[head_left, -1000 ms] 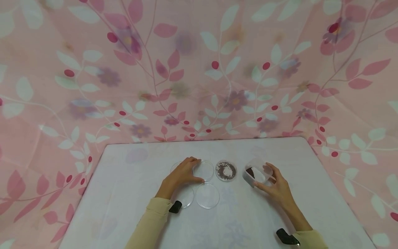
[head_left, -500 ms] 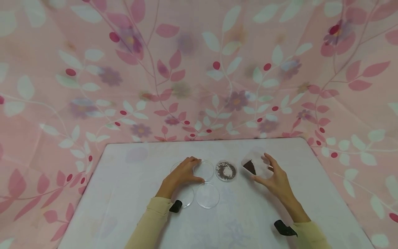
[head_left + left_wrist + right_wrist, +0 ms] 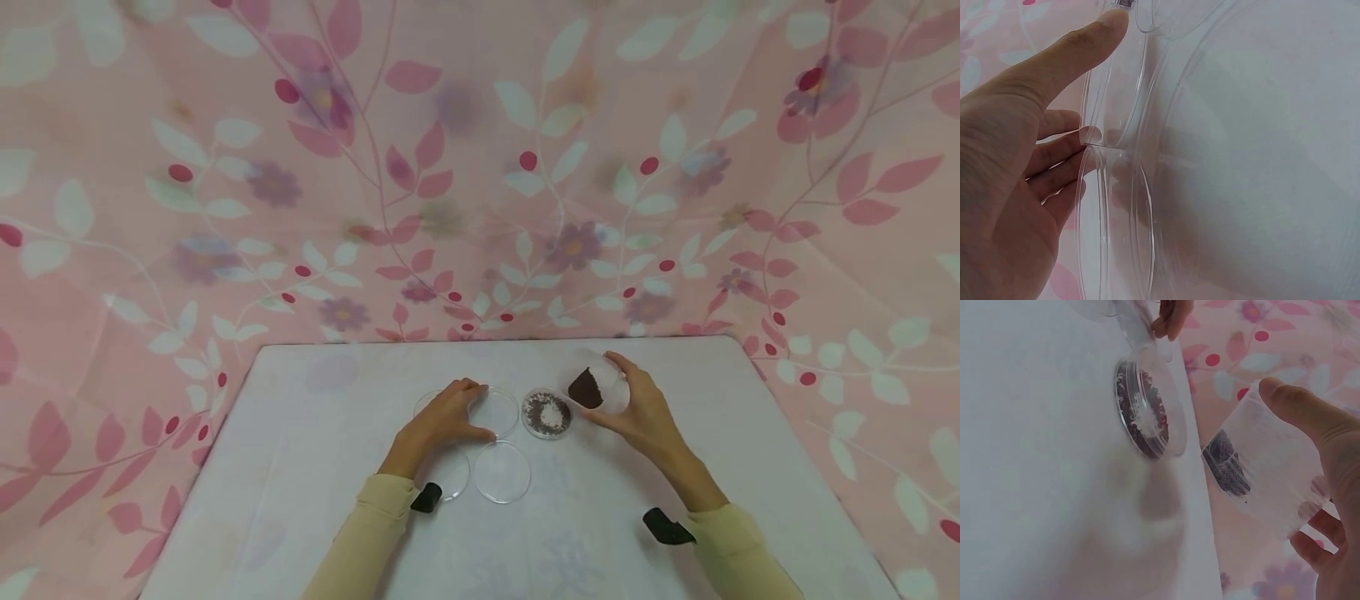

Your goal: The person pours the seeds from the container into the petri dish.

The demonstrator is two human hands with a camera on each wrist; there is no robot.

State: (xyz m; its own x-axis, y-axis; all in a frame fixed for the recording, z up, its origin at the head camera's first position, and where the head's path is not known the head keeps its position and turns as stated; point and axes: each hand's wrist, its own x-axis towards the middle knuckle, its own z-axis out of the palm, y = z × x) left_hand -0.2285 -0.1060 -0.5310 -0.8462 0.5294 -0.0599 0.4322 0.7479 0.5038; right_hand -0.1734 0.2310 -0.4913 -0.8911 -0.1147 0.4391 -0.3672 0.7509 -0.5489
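In the head view, my right hand (image 3: 649, 412) grips a clear plastic cup (image 3: 613, 390) between thumb and fingers. Dark brown, soil-like material (image 3: 1229, 464) has slid to one side of the cup, which tilts toward the left above the table. Just left of it lies a petri dish (image 3: 547, 414) of dark grains with a white patch in the middle. My left hand (image 3: 442, 418) spans the edge of a clear petri dish (image 3: 495, 411), thumb at the near rim and fingers at the far rim. The right wrist view shows the cup beyond the filled dish's edge.
Clear round dishes lie close to the left hand: one (image 3: 502, 472) in front, another (image 3: 456, 475) partly behind the wrist, and one (image 3: 422, 402) mostly hidden by the hand. A white cloth covers the table (image 3: 300, 467). Floral fabric (image 3: 480, 167) hangs behind it.
My right hand has lifted the cup and brought it left toward the filled dish, tipping it so the dark material gathers at one side. The left hand stays in place.
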